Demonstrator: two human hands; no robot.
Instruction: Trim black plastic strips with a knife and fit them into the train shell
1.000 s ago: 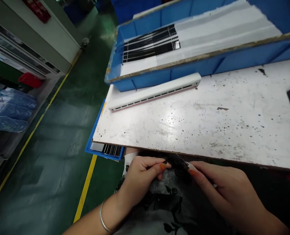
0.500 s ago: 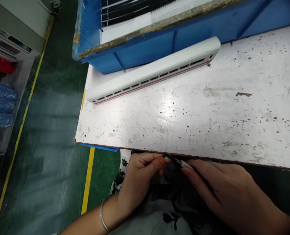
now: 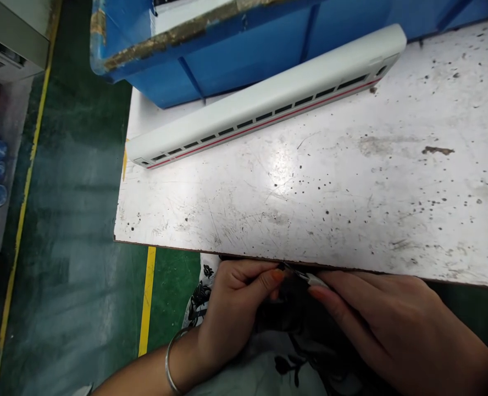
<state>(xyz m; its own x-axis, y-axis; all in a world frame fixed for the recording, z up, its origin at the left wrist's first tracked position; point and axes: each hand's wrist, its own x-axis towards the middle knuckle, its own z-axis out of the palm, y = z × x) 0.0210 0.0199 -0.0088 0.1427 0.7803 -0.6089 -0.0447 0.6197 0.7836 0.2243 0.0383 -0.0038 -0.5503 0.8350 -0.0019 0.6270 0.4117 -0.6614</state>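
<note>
Seen from a lower, nearer viewpoint than a second ago, the counter (image 3: 227,209) is filling more of the view, with the white model carriage (image 3: 264,100) and the blue tray (image 3: 244,61) sitting higher in it; the hands are keeping almost the same pose. Both are working just below the counter's near edge, to the right of its near left corner. Left hand (image 3: 239,308) is pinching with thumb and forefinger at what seems to be the dark end of a small strip (image 3: 311,279); right hand (image 3: 396,313) is closing thumb and fingers around the pale end. Shadow is hiding much of the strip, so whether it is one piece or two I cannot tell. Patterned clothing (image 3: 285,360) is lying right beneath.

For doing this well, a light pinch close to the meeting point is probably serving best, since gripping farther back would be letting such a slender piece bend. Steadying both wrists would likely be helping, as would raising the strip above the counter's edge, where light is falling better. Dropping it over the dark clothing could be costing a search.

Meanwhile the carriage is resting untouched, slanting from the counter's left edge up along the tray's front, well apart from both hands.
</note>
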